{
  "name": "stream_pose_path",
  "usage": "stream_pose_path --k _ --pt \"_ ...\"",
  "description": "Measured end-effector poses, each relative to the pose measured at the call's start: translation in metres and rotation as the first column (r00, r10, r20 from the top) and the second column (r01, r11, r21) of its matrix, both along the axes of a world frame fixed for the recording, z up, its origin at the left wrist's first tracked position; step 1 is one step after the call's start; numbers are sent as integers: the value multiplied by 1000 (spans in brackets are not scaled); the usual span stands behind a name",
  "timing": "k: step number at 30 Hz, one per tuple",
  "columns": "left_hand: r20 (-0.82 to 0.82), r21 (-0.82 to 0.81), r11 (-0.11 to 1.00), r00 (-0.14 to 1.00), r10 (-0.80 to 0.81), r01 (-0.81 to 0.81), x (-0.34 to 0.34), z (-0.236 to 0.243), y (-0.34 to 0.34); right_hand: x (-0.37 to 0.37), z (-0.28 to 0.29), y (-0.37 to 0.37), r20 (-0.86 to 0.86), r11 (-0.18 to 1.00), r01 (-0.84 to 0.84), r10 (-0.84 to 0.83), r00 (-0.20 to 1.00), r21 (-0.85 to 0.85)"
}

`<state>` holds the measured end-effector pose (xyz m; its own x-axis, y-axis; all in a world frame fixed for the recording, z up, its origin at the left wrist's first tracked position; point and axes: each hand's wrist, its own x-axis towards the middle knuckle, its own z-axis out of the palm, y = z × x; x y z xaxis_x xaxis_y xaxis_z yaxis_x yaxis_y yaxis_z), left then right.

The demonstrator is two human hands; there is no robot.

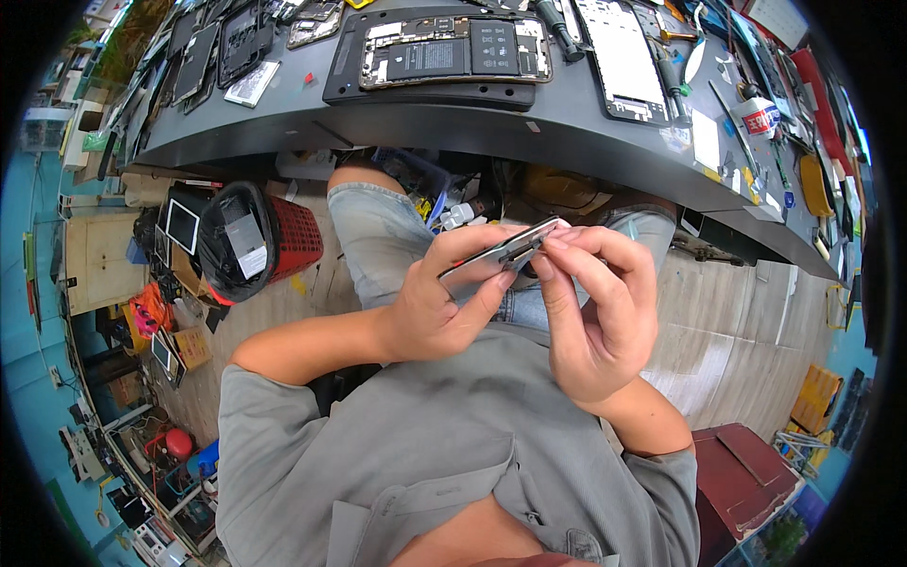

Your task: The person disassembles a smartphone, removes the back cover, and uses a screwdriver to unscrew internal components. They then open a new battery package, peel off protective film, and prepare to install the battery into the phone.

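Above my lap, between thighs in light jeans, I hold a thin, glossy phone screen (477,271), tilted with its right end higher. My left hand (425,307) is closed on its left part, fingers behind and thumb along the near edge. At the upper right end, my right hand (609,317) pinches the edge between thumb and fingers. A dark strip with small parts shows along the screen; whether the right fingertips also hold something small is hidden. Ahead on the bench lies an opened phone (430,61) with its dark battery and boards bare, on a black pad (340,85).
The grey bench (283,128) curves across in front of me. On it lie a white phone frame (624,61), screwdrivers (562,33), a white tub (758,118) and several phone shells (244,42). A red bin (298,231) stands left, a dark red box (746,477) lower right.
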<state>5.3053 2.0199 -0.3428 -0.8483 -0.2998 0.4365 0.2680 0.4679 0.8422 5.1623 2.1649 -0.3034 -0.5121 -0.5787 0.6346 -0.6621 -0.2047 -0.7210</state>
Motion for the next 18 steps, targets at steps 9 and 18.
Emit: stream_pose_path --k 9,18 --pt "-69 -105 994 997 -18 11 -3 14 -8 4 -5 -8 -111 999 -17 12 994 -49" --pt "-21 -127 992 1000 5 -7 3 13 -5 4 -7 -9 -115 995 -50 40 993 -84"
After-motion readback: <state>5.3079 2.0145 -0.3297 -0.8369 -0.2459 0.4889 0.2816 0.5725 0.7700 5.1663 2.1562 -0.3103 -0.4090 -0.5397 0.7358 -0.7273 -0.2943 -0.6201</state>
